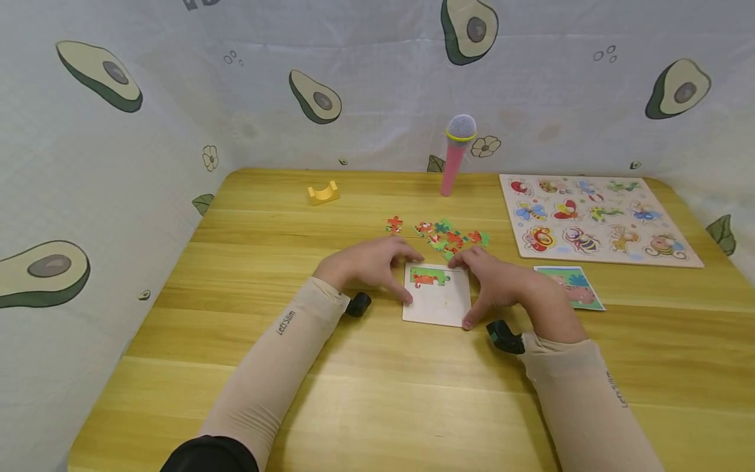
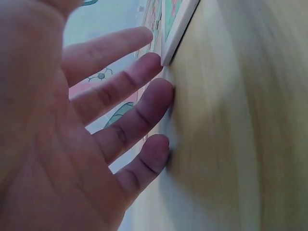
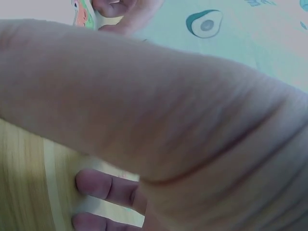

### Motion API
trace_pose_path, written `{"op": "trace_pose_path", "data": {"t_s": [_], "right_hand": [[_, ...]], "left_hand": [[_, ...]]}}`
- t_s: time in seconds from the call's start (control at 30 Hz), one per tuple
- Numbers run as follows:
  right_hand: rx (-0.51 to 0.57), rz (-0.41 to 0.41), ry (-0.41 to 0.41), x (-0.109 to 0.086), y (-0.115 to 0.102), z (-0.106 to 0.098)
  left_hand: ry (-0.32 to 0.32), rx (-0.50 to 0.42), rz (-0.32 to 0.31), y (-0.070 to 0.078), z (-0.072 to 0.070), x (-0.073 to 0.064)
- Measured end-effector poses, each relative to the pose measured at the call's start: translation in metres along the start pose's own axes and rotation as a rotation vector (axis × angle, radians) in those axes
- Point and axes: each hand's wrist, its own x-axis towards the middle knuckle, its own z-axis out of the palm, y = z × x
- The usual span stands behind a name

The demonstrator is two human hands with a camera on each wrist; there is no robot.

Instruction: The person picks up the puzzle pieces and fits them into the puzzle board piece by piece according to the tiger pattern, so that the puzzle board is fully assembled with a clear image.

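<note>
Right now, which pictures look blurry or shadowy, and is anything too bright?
Head view: the wooden table has a pale shine toward the front; left wrist view: the left hand's fingers throw soft shadows on the wood; right wrist view: the right hand looms big and blurry, and the white board looks washed out.

Soft, fairly even light fills the head view, with a pale sheen on the tabletop [image 1: 383,406] toward its near edge and faint, soft-edged shadows beside the left sleeve [image 1: 277,367] and right sleeve [image 1: 580,400]. Print on the small puzzle pieces [image 1: 454,244] blurs slightly. The left wrist view has the left hand [image 2: 82,125] dim, the backdrop [image 1: 377,39] pale and bluish, the wood grain smeared. In the right wrist view, the right hand [image 3: 144,110] looms shaded and out of focus.
</note>
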Motion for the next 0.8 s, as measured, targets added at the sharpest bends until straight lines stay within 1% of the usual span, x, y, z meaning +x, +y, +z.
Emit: {"op": "trace_pose_path", "data": {"t_s": [0.1,0.17,0.23,0.37,0.43,0.57,0.73,0.8], "right_hand": [[0.023,0.013,0.019,-0.003,0.002,-0.004],[0.032,0.026,0.046,-0.005,0.004,-0.007],[0.038,0.041,0.068,-0.006,0.005,-0.009],[0.040,0.061,0.098,-0.009,0.009,-0.014],[0.047,0.065,0.106,-0.010,0.011,-0.016],[0.043,0.051,0.108,-0.012,0.014,-0.018],[0.040,0.035,0.108,-0.010,0.016,-0.018],[0.046,0.044,0.112,-0.008,0.017,-0.017]], "left_hand": [[-0.018,0.008,-0.012,0.003,0.001,-0.003],[-0.026,0.030,-0.022,0.005,0.001,-0.004],[-0.032,0.061,-0.031,0.007,0.002,-0.005],[-0.046,0.138,-0.030,0.011,0.003,-0.005],[-0.062,0.178,-0.023,0.012,0.004,-0.004],[-0.084,0.232,-0.018,0.015,0.007,-0.004],[-0.084,0.255,-0.023,0.016,0.009,-0.004],[-0.083,0.261,-0.021,0.017,0.009,-0.005]]}}
